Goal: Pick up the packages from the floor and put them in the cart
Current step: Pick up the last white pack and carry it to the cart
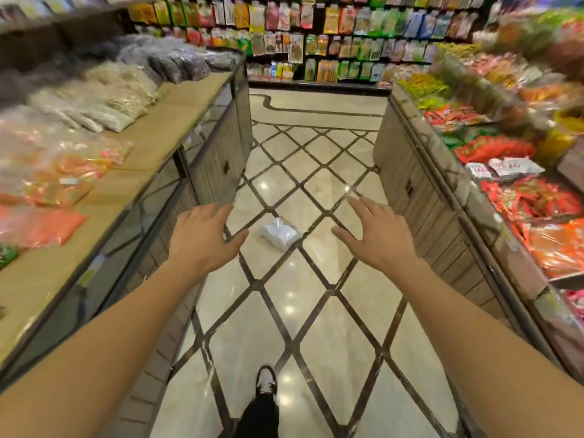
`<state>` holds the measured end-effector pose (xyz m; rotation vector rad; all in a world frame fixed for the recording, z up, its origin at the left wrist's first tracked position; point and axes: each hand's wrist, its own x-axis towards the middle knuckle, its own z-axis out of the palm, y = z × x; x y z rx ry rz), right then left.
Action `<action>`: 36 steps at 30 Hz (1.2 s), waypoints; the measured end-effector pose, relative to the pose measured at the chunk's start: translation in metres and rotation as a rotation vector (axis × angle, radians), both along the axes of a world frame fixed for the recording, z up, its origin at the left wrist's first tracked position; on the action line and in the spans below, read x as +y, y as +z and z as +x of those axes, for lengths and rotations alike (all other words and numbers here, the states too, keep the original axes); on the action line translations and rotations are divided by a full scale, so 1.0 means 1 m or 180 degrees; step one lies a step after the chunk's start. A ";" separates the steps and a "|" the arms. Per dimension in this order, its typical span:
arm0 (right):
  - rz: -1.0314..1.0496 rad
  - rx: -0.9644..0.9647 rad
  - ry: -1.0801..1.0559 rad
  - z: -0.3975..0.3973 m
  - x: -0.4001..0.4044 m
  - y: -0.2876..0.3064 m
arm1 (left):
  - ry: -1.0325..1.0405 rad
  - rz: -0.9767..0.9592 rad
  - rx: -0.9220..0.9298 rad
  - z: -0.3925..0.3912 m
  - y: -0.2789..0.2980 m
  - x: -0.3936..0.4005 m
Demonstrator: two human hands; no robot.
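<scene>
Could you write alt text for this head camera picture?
A white package lies on the tiled floor of a shop aisle, ahead of a person's open, empty left hand and right hand. Snack-laden counters flank the aisle.

White package (280, 233), diamond-patterned cream floor (316, 327)

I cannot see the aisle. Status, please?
Both hands, left and right, open, empty. White plastic package on tiled floor ahead. Path clear.

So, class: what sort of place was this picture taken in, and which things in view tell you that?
Most likely a food shop aisle. Hanging packets fill the back wall shelves, bagged goods are heaped on the side counters, and one white package lies on the tiled floor.
</scene>
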<state>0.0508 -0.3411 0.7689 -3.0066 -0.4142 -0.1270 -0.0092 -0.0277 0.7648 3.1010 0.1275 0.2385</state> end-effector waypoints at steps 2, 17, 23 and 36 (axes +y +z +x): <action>0.0021 0.0039 -0.0028 0.047 0.017 -0.007 | -0.0016 -0.0069 0.0024 0.050 -0.011 0.015; -0.0005 0.0299 -0.0278 0.368 0.092 -0.021 | -0.0100 -0.0130 0.0269 0.395 -0.026 0.096; 0.0069 0.0451 -0.0201 0.510 0.121 -0.068 | -0.0121 -0.0094 0.0426 0.532 -0.061 0.115; 0.0230 0.1492 -0.0271 0.749 0.185 -0.219 | 0.0137 -0.0371 0.1581 0.768 -0.201 0.136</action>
